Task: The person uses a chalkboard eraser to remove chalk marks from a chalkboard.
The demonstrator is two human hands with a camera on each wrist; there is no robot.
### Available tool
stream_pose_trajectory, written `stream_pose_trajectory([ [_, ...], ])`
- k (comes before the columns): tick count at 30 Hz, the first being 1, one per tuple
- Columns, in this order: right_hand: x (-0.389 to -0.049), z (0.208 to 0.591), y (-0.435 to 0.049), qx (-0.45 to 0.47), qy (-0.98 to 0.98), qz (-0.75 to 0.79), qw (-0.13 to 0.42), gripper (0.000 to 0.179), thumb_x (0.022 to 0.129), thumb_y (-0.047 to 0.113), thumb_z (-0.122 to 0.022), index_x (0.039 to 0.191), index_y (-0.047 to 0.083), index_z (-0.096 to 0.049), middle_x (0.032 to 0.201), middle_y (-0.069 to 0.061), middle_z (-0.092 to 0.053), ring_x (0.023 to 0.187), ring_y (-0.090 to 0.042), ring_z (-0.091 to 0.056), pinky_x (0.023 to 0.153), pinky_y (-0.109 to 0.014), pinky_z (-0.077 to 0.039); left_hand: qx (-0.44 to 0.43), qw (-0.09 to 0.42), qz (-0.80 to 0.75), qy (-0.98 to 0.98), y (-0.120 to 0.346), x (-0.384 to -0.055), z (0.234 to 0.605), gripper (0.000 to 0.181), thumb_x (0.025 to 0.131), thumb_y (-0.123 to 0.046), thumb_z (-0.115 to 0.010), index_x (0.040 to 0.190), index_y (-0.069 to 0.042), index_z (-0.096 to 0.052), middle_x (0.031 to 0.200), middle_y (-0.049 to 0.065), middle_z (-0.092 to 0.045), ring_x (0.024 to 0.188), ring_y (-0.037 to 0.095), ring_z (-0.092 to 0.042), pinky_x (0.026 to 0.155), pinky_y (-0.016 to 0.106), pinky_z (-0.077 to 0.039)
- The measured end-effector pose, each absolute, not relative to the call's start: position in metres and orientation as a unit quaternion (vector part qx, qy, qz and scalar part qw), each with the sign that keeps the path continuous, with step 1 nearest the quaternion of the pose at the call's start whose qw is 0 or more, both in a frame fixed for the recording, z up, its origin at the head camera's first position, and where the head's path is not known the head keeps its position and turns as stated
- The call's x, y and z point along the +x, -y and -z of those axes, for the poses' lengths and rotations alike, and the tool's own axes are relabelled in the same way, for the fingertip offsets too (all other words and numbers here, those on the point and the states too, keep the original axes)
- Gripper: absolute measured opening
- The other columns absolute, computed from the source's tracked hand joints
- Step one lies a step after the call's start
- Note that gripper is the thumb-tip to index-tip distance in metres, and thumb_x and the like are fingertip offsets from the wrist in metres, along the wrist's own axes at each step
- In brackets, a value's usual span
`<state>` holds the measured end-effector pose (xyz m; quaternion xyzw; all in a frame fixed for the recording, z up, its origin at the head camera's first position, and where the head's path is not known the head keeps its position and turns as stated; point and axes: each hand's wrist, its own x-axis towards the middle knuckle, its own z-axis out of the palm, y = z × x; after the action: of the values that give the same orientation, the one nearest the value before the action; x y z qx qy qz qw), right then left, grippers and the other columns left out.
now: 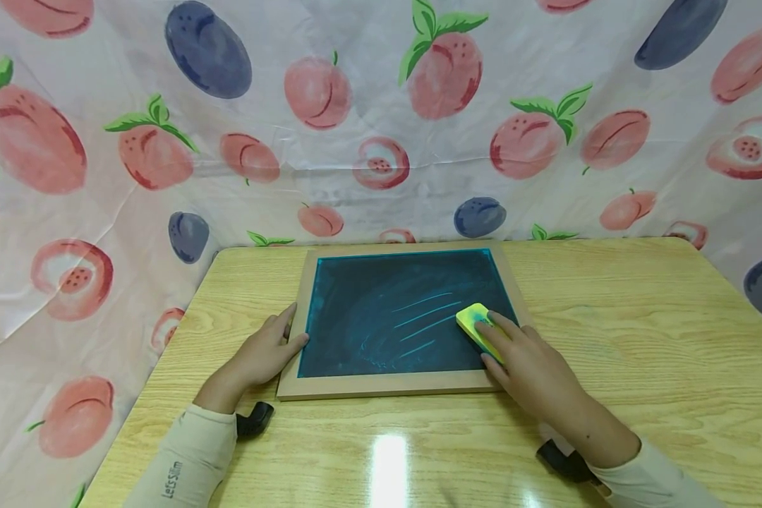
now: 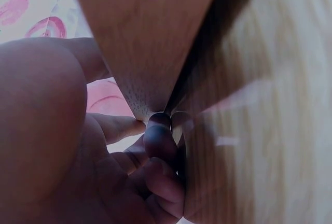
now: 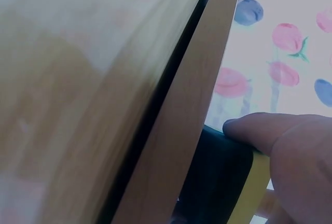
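A small chalkboard in a light wooden frame lies on the table, with several pale blue chalk strokes and faint smears on its dark surface. At the frame's left side, my left hand grips the edge, thumb over the top. The left wrist view shows fingers low against the side of the frame. My right hand holds a chalkboard eraser, yellow above and dark below, over the board's right part near the strokes. In the right wrist view the thumb lies along the eraser.
The wood-grain table extends on both sides of the board. A fruit-print cloth hangs behind it and down the left. Black wrist mounts sit below both hands, close over the table. Light reflects off the tabletop in front.
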<state>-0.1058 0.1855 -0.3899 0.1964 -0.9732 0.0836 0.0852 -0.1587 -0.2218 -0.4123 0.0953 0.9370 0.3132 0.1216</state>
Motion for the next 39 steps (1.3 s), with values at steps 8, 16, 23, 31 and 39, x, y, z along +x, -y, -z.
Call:
stream_pose_trajectory([
  [8, -0.098, 0.391, -0.173, 0.231, 0.966, -0.069, 0.091, 0.045, 0.088, 0.033, -0.060, 0.131, 0.020, -0.053, 0.140, -0.010, -0.045, 0.100, -0.029, -0.057, 0.084, -0.044, -0.047, 0.093, 0.119, -0.315, -0.937, 0.222, -0.160, 0.415, 0.071, 0.093, -0.050, -0.042, 0.150, -0.021, -0.010, 0.152, 0.011, -0.019, 0.140, 0.035, -0.016, 0.107, 0.058, -0.023],
  [16, -0.084, 0.392, -0.156, 0.264, 0.958, -0.072, 0.087, 0.048, 0.088, 0.033, -0.060, 0.135, 0.029, -0.048, 0.142, -0.002, -0.042, 0.091, -0.016, -0.050, 0.076, -0.031, -0.045, 0.093, 0.119, -0.315, -0.937, 0.222, -0.161, 0.415, 0.071, 0.093, -0.051, -0.042, 0.150, -0.023, -0.009, 0.153, 0.010, -0.018, 0.140, 0.033, -0.016, 0.107, 0.057, -0.023],
  [23, -0.076, 0.390, -0.149, 0.285, 0.953, -0.073, 0.065, 0.049, 0.090, 0.033, -0.057, 0.137, 0.034, -0.044, 0.145, 0.002, -0.038, 0.093, -0.011, -0.046, 0.075, -0.027, -0.044, 0.093, 0.120, -0.311, -0.938, 0.223, -0.161, 0.415, 0.072, 0.093, -0.052, -0.040, 0.150, -0.023, -0.007, 0.153, 0.010, -0.017, 0.141, 0.035, -0.013, 0.107, 0.058, -0.022],
  [31, -0.077, 0.389, -0.150, 0.271, 0.958, -0.081, 0.055, 0.049, 0.090, 0.035, -0.056, 0.138, 0.034, -0.043, 0.146, 0.003, -0.037, 0.095, -0.011, -0.047, 0.074, -0.027, -0.045, 0.094, 0.120, -0.317, -0.936, 0.222, -0.161, 0.413, 0.072, 0.093, -0.052, -0.041, 0.150, -0.023, -0.008, 0.153, 0.009, -0.017, 0.141, 0.034, -0.013, 0.107, 0.058, -0.022],
  [39, -0.089, 0.388, -0.160, 0.243, 0.963, -0.079, 0.087, 0.049, 0.088, 0.033, -0.061, 0.135, 0.026, -0.049, 0.141, -0.004, -0.044, 0.089, -0.019, -0.053, 0.070, -0.030, -0.047, 0.094, 0.122, -0.326, -0.933, 0.221, -0.160, 0.411, 0.070, 0.094, -0.049, -0.041, 0.150, -0.023, -0.008, 0.153, 0.009, -0.017, 0.141, 0.034, -0.013, 0.106, 0.058, -0.022],
])
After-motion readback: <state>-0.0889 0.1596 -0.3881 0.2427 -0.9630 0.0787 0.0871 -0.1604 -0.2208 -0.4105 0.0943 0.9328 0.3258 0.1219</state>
